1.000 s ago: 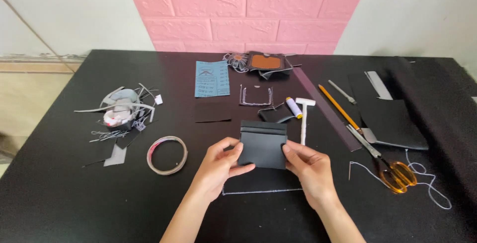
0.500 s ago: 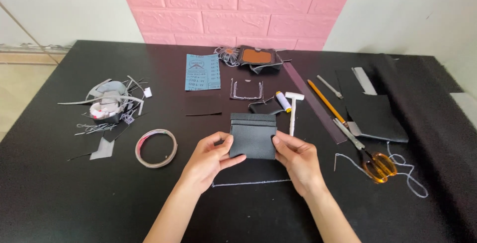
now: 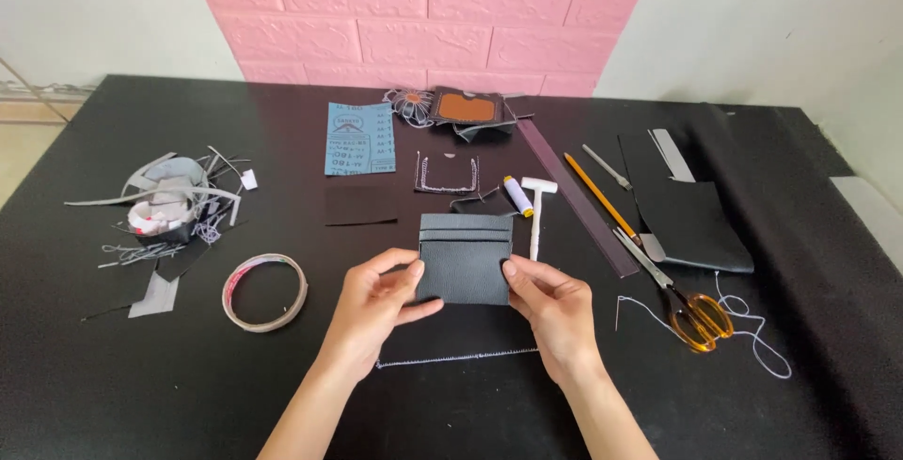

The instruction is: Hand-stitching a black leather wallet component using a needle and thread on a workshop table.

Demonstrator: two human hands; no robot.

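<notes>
- The card holder (image 3: 465, 259) sits at the middle of the surface (image 3: 113, 394), between the left hand (image 3: 376, 302) at 8 o'clock and the right hand (image 3: 553, 305) at 4 o'clock.
- Tape ring (image 3: 264, 292): 9 o'clock of the card holder.
- Scissors (image 3: 679, 295): 3 o'clock.
- Thread spool (image 3: 516, 196): 1 o'clock, with the small hammer (image 3: 537, 214) just at its right.
- Sandpaper sheet (image 3: 359, 137): 11 o'clock.
- Scrap pile (image 3: 169, 201): 10 o'clock, well apart.

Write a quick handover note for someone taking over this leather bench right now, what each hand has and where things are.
Left hand and right hand both pinch the dark grey card holder, held flat above the black table.
Its pocket layers are stacked; edges look unstitched.
White stitched line lies under the hands.
Tape roll at left, white hammer and thread spool just behind, orange-handled scissors at right.
</notes>
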